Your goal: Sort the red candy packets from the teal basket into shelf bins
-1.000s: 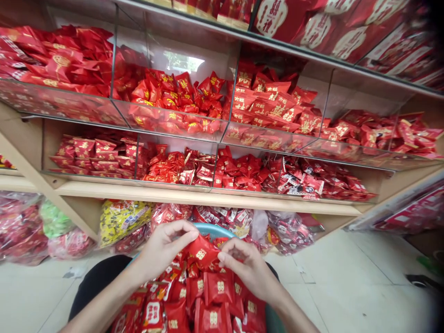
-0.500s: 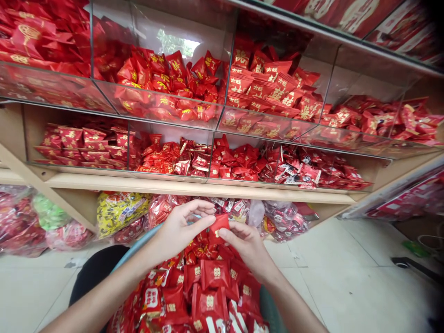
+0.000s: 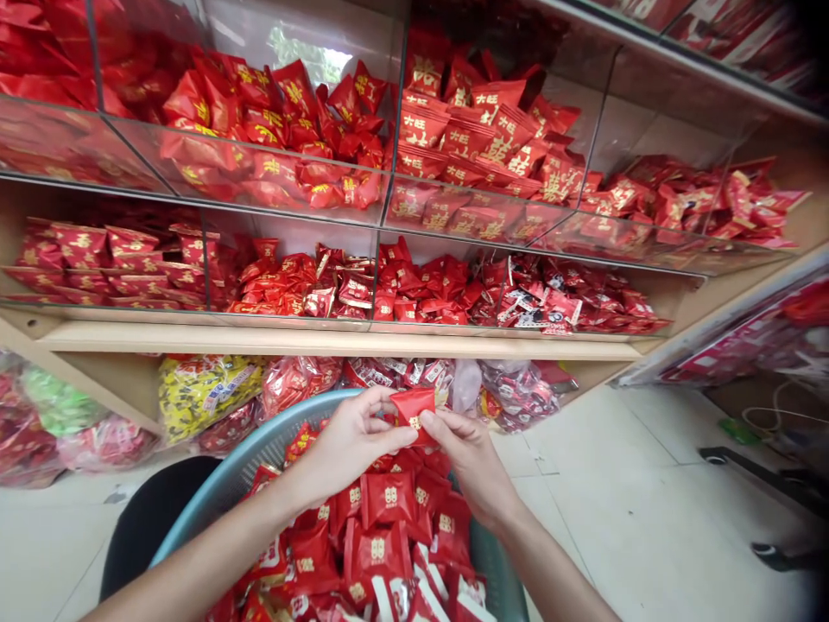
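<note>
Both hands pinch one small red candy packet (image 3: 414, 409) above a teal basket (image 3: 249, 466) heaped with red packets (image 3: 382, 536). My left hand (image 3: 350, 441) grips the packet's left edge with thumb and fingers closed. My right hand (image 3: 466, 453) holds its right lower corner, fingers curled. The packet hangs just below the wooden shelf edge (image 3: 337, 341).
Clear acrylic bins (image 3: 479, 220) in two rows hold piles of red sweets on the shelves ahead. Under the shelf lie plastic bags of candy, one yellow (image 3: 200, 389), one green (image 3: 55, 402). Tiled floor (image 3: 622, 510) opens to the right, with cables (image 3: 764, 423) at the far right.
Both hands rose from the basket with the red packet and moved toward the shelf. The view tipped down, so the shelves now sit higher in the picture.
</note>
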The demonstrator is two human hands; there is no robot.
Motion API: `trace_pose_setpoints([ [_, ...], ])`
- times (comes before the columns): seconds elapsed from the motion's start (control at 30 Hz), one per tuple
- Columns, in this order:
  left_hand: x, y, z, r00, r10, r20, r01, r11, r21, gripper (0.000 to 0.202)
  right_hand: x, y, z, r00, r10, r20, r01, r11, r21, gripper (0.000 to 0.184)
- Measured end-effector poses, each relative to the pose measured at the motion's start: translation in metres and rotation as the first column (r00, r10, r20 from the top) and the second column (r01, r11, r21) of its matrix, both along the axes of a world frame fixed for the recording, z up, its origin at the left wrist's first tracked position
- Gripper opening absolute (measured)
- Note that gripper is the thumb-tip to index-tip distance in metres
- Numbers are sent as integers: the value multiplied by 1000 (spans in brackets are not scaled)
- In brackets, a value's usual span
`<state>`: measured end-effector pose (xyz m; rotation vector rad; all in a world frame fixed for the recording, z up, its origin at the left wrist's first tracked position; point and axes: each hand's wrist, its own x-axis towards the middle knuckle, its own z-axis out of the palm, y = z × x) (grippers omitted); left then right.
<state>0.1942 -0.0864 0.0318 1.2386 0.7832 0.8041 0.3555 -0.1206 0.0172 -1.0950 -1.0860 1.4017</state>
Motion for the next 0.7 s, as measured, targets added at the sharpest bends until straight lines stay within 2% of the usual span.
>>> trace_pose_setpoints([
  [0.1,12,-2,-2,1000,4,8,-4,1000,-19,28,7,-5,-1,998,-40,53,39,999,18,24],
  [0.2,20,-1,-3,999,-1,-46,2,1000,19,28,13,-10,-1,992,-67,103,65,998,20,32],
  [0.33,23,3,-2,995,-33,-95,40,997,69,26,23,-16,0,982,-84,171,77,996,47,40],
  [0.43,22,5,-1,991,-39,-127,49,996,75,29,35,-18,-4,967,-140,213,138,990,27,37],
  [0.6,22,-1,-1,929,-277,-246,293,956,28,25,60,-24,-19,942,-275,192,286,958,-32,44],
  [0.7,30,-8,-6,871,-355,-340,400,914,70,22,69,-29,-26,931,-311,194,325,945,-46,42],
])
